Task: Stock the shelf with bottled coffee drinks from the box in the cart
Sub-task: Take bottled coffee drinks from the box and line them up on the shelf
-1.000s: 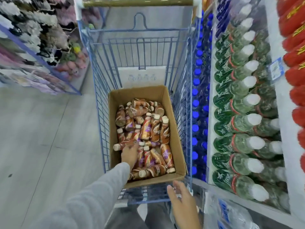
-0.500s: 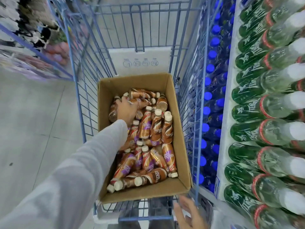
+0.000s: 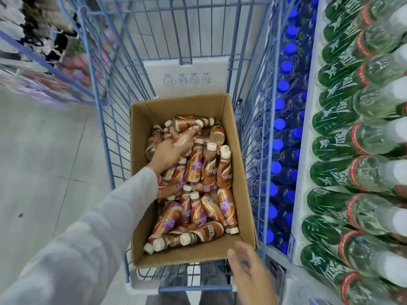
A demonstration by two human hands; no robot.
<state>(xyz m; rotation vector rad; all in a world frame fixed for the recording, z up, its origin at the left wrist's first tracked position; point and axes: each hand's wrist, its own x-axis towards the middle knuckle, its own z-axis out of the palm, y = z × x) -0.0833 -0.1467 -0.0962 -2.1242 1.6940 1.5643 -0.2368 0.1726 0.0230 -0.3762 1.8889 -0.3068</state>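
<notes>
In cart [image 3: 105, 119] box [image 3: 141, 216] | left hand [image 3: 171, 148] gripping a coffee bottle [image 3: 187, 123] at far end | right hand [image 3: 248, 269] released, fingers spread, beside box's near corner

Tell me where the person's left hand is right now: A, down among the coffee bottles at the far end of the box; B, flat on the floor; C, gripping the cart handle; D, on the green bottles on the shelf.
A: the left hand reaches from a grey sleeve into the cardboard box and lies on the coffee bottles near its far end.
</notes>
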